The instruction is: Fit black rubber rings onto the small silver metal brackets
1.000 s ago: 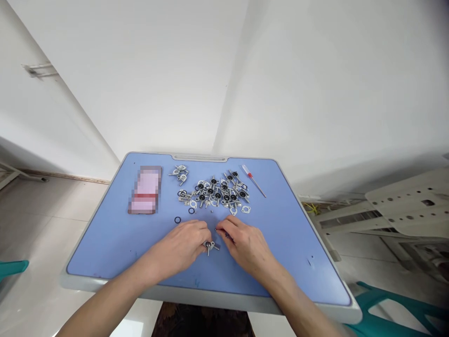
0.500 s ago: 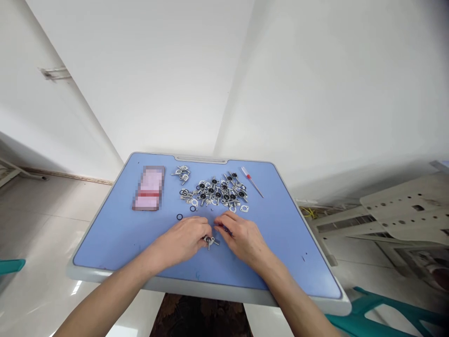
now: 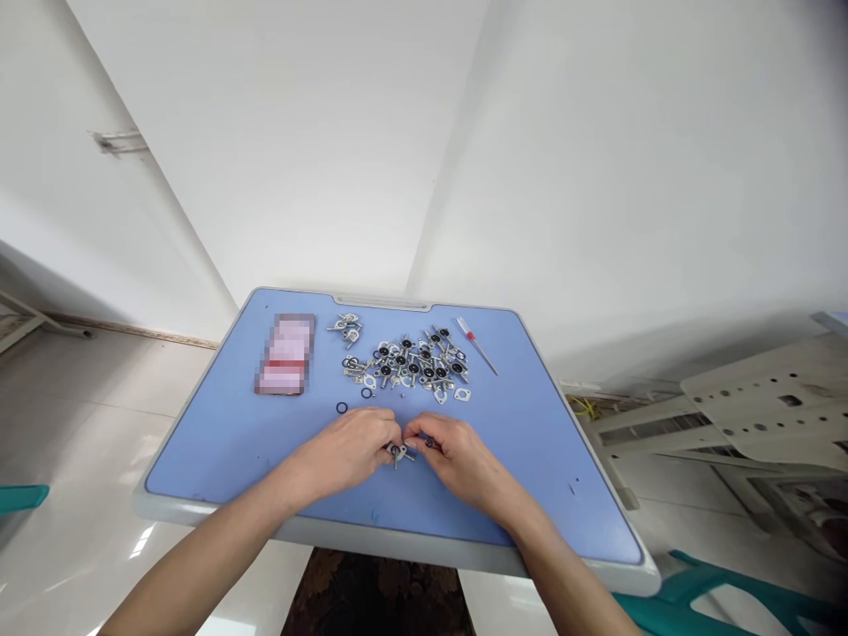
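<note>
My left hand point(image 3: 358, 446) is closed on a small metal flange fitting point(image 3: 397, 453), with its plate and short pins poking out past the fingertips, low over the table. Right beside it, my right hand point(image 3: 454, 455) is pinched, thumb and finger at the fitting's edge. A small dark object point(image 3: 430, 442) shows inside that hand, too covered to name. Just beyond the hands lie two black rubber rings point(image 3: 342, 408) and a tiny metal ball point(image 3: 402, 396). Farther back spreads a pile of metal fittings with black round caps point(image 3: 414, 368), mixed with flat oval plates point(image 3: 462, 395).
A blurred phone-like object point(image 3: 286, 353) lies at the left of the blue table point(image 3: 212, 442). Several fittings point(image 3: 348, 327) form a small group at the back. A thin pointed tool with a red band point(image 3: 477, 344) rests to the right. A green stool point(image 3: 702, 592) stands at lower right.
My right hand has come slightly closer to the fitting, its fingertips now meeting near its edge. The left hand keeps its hold. The whole view has shifted slightly.
</note>
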The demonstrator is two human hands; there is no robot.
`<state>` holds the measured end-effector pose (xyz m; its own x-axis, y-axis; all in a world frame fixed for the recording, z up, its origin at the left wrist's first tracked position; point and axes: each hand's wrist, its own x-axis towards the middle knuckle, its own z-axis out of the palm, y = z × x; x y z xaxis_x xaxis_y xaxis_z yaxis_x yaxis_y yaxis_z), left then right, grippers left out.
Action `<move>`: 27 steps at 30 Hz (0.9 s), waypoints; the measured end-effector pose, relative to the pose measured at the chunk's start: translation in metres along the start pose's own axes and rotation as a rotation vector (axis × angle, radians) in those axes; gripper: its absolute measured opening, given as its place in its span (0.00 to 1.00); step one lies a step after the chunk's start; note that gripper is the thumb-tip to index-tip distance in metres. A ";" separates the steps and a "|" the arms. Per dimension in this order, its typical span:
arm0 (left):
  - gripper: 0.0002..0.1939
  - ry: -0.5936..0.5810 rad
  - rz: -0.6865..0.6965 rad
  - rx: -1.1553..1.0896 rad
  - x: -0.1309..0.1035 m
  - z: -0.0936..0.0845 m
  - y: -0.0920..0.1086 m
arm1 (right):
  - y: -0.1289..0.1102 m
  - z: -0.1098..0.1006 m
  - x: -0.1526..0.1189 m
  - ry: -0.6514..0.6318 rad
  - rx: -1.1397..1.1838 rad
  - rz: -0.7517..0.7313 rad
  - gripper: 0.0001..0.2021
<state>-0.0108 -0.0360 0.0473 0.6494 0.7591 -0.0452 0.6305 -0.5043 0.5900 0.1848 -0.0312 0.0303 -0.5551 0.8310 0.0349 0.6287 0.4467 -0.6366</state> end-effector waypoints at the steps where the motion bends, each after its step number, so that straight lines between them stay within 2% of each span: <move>1: 0.06 0.001 0.006 0.000 0.000 0.000 0.000 | -0.001 -0.001 -0.001 -0.005 0.011 0.001 0.09; 14: 0.06 0.004 0.027 0.038 0.000 0.002 -0.003 | -0.011 -0.007 -0.009 0.004 0.057 0.037 0.07; 22: 0.07 0.005 0.031 0.036 0.000 0.003 -0.003 | -0.007 -0.003 -0.010 0.011 0.034 -0.067 0.10; 27: 0.06 -0.007 0.032 0.018 0.000 0.003 -0.004 | -0.007 0.000 -0.009 -0.001 0.054 -0.012 0.11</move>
<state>-0.0118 -0.0352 0.0430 0.6723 0.7395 -0.0326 0.6170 -0.5355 0.5767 0.1848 -0.0417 0.0344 -0.5633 0.8252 0.0419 0.5918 0.4384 -0.6764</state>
